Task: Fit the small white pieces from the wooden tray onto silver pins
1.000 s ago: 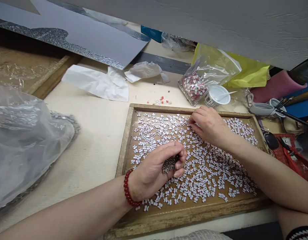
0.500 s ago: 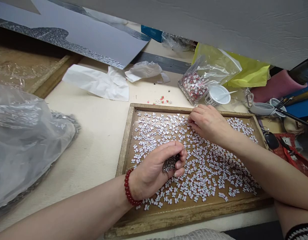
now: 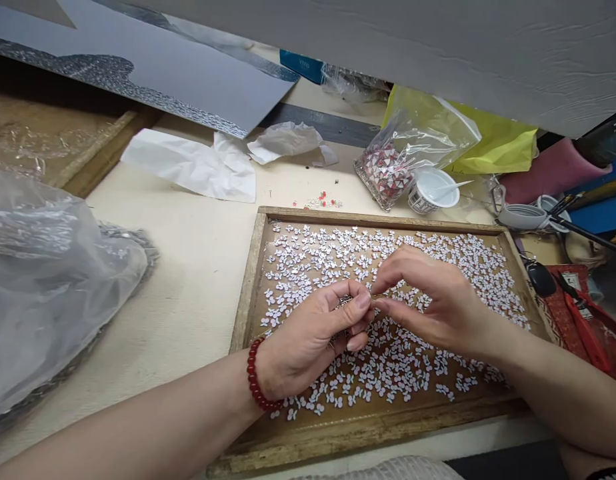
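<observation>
My left hand (image 3: 311, 327) is curled, palm up, around a clump of small dark metal pins (image 3: 344, 301), partly hidden by its thumb and fingers. The thumb and forefinger of my right hand (image 3: 438, 300) come together at the left fingertips in a pinch. Whatever sits between them is too small to make out. Both hands are above a wooden-framed tray (image 3: 388, 437), whose brown bottom is strewn with many small white cherry-shaped pieces (image 3: 398, 363).
Behind the tray lie crumpled white paper (image 3: 198, 167), loose red and clear bits (image 3: 323, 200), a bag of red-and-white pieces (image 3: 385, 167) and a white cup (image 3: 433, 190). Red-handled pliers (image 3: 588, 327) lie at right. A large plastic bag (image 3: 53, 280) covers the left side.
My right hand has come from the tray's far part back toward me, meeting my left fingertips. The left thumb and forefinger have closed together over the metal pins.
</observation>
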